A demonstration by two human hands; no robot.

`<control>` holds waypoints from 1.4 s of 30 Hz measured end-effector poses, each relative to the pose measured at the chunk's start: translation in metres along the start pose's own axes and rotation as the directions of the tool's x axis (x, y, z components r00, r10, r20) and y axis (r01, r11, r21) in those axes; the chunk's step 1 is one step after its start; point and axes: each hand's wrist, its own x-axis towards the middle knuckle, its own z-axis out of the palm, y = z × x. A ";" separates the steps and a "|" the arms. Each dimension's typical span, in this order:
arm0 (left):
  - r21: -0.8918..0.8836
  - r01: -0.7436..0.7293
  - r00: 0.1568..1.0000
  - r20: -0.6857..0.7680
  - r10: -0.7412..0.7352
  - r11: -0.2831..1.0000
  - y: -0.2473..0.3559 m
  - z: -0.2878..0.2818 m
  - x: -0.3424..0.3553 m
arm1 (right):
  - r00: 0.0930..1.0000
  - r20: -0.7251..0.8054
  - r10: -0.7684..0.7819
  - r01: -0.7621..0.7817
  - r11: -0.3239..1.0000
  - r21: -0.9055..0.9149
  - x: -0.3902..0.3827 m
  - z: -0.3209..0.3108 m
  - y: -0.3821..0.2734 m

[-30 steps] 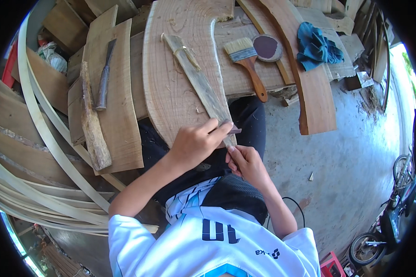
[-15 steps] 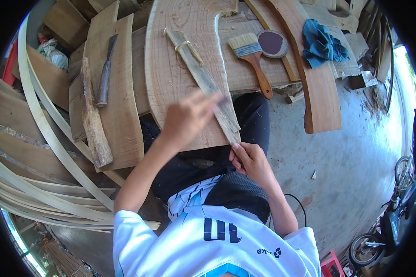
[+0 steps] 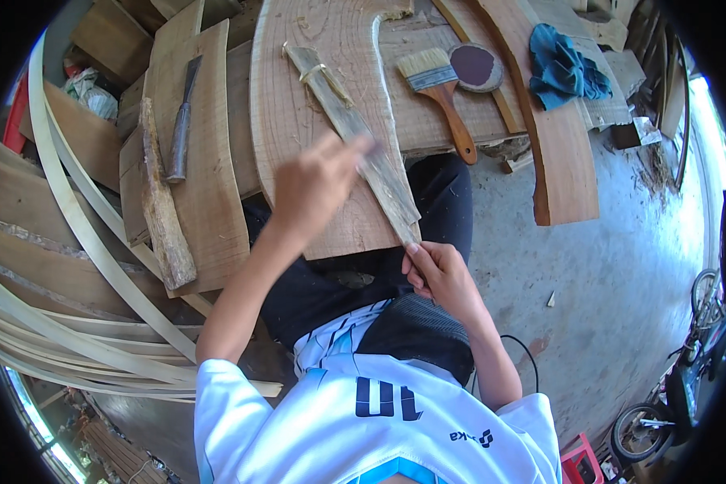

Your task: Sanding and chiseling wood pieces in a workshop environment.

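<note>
Left hand (image 3: 315, 189) open, palm down, blurred, resting on the strip (image 3: 355, 133) mid-length. Strip lies on the plank (image 3: 298, 97), long axis running from far-left to near-right. Right hand (image 3: 440, 274) pinches its near end, so right is nearer.

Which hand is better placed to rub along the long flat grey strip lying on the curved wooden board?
Left. The left hand lies on the middle of the long flat grey strip, while the right hand pinches its near end.
</note>
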 end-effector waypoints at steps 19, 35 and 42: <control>-0.154 -0.161 0.962 0.194 0.190 0.975 0.015 -0.003 -0.023 | 1.000 0.025 0.006 -0.006 1.000 -0.002 0.001 0.002 -0.001; -0.128 -0.137 0.985 0.086 0.149 0.982 0.017 0.005 -0.026 | 1.000 -0.001 -0.010 0.010 1.000 -0.023 0.001 0.000 0.005; -0.051 0.102 0.976 -0.185 -0.110 0.993 -0.016 0.007 -0.005 | 0.991 0.123 0.054 -0.065 0.994 0.086 -0.030 -0.016 0.014</control>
